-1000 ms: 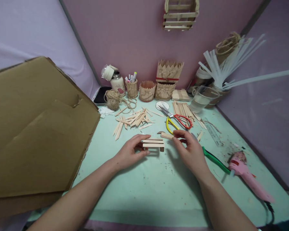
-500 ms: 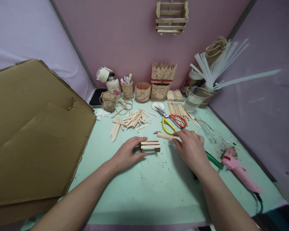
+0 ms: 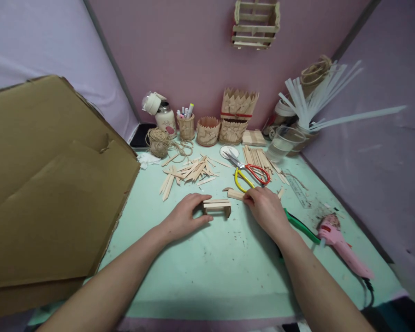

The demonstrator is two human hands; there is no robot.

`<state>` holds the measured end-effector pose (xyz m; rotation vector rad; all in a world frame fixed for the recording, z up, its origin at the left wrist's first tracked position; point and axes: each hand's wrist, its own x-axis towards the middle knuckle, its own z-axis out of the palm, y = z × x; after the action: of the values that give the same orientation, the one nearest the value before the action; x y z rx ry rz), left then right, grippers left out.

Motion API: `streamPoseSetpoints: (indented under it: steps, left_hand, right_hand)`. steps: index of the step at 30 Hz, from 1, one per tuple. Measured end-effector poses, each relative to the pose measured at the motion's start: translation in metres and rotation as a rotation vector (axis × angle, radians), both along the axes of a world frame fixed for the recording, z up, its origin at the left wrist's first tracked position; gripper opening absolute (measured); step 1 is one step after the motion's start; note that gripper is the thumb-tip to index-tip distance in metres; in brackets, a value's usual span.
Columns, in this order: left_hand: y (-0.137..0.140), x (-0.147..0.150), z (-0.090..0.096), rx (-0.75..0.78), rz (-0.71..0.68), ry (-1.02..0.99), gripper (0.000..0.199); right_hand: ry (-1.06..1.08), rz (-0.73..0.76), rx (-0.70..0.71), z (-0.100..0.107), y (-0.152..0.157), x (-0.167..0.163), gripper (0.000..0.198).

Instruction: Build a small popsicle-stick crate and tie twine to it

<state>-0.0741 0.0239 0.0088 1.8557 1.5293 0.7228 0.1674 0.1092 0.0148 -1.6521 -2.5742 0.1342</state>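
My left hand holds the left end of a small bench-like piece made of craft sticks, thumb in front and fingers behind. Its light slats run crosswise above short legs, and its right end is free. My right hand is closed, with fingertips pinching the right end of a flat wooden stick on the table; the fingers hide that end. Just beyond it lie scissors with one red and one yellow handle. Green-handled pliers lie partly under my right forearm.
A pink glue gun lies at the right with its cord. Cut sticks, a twine ball, a clear water cup and stick-built holders stand or lie toward the back. A large cardboard sheet rises at the left.
My right hand has shifted slightly left, its fingers closing over the stick's end. The bench-like piece has tilted in my left hand, so its legs show more. The view has moved slightly.
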Motion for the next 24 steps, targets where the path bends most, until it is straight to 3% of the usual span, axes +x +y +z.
streamPoseSetpoints:
  steps: [15,24]
  left_hand:
    - [0.003,0.002,-0.001,0.007,0.019,-0.035,0.051]
    - [0.001,0.001,-0.009,0.069,-0.031,-0.239,0.047]
  right_hand:
    - [0.145,0.009,0.012,-0.005,-0.006,0.008,0.016]
    - [0.432,-0.008,0.016,0.012,-0.027,0.019,0.01]
